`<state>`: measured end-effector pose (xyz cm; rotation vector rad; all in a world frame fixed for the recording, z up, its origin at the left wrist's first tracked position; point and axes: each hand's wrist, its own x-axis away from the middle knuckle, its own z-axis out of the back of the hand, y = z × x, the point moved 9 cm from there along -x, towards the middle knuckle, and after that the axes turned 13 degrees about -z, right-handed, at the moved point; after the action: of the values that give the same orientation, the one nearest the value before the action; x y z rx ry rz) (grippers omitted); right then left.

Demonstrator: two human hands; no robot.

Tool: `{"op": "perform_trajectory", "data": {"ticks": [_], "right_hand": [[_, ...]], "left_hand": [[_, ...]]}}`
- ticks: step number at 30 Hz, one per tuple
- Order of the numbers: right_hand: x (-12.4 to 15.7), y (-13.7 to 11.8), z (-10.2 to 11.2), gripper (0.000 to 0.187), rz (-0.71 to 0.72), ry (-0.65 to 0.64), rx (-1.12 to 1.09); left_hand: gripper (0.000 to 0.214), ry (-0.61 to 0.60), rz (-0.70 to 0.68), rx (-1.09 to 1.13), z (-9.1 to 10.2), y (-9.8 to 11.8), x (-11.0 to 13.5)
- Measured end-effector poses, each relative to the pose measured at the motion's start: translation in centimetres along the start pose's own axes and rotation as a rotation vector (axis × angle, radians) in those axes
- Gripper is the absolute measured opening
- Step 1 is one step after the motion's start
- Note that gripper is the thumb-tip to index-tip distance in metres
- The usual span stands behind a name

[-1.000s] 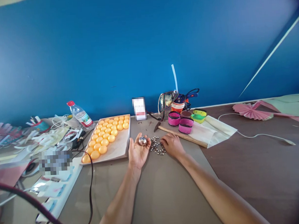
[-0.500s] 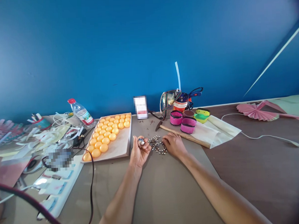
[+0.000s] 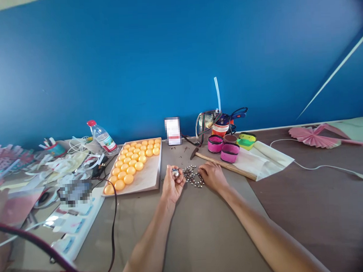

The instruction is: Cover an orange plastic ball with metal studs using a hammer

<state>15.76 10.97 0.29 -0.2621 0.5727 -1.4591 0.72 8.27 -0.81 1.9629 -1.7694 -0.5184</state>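
My left hand (image 3: 173, 185) is closed round a shiny silver ball (image 3: 175, 174), held up between the thumb and fingers. Beside it a loose pile of small silvery metal beads (image 3: 193, 176) lies on the grey table top. At the pile's right edge rests my right hand (image 3: 212, 175), palm down with its fingers bent and their tips together among the beads. Whatever is between those fingertips is too small to make out. Just beyond my right hand lies a hammer (image 3: 221, 162) with a wooden handle and a dark head.
A shallow tray (image 3: 151, 175) with rows of orange balls (image 3: 128, 179) stands left. Pink containers (image 3: 229, 153) and a white sheet (image 3: 275, 158) sit right of the hammer. A bottle (image 3: 102, 139), a power strip (image 3: 80, 236) and a dark looping cable (image 3: 114, 219) are further left.
My left hand has turned slightly, showing more of the silver ball, still in its grip. My right hand stays by the beads. The whole view has shifted a little.
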Motion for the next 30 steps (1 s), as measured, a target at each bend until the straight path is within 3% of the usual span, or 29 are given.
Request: {"op": "perform_trajectory", "data": {"ticks": [4,7,13,27,30], "right_hand": [[-0.13,0.02,-0.13,0.016,-0.015,-0.008,0.009],[-0.2,0.03,-0.17,0.017,-0.02,-0.018,0.02],[-0.12,-0.09,-0.01,0.017,-0.005,-0.017,0.005],[-0.05,0.05,-0.1,0.016,0.007,-0.006,-0.024],[-0.02,-0.11,-0.01,0.016,0.007,-0.011,-0.01]], "left_hand": [[0.033,0.007,-0.025,0.063,-0.16,0.49,0.11],[0.022,-0.021,0.0,0.083,-0.59,0.55,0.15],[0.03,-0.056,0.013,0.033,-0.7,0.59,0.26],[0.008,-0.026,0.067,0.028,-0.13,0.08,0.3],[0.017,-0.056,0.054,0.014,-0.45,0.23,0.36]]}}
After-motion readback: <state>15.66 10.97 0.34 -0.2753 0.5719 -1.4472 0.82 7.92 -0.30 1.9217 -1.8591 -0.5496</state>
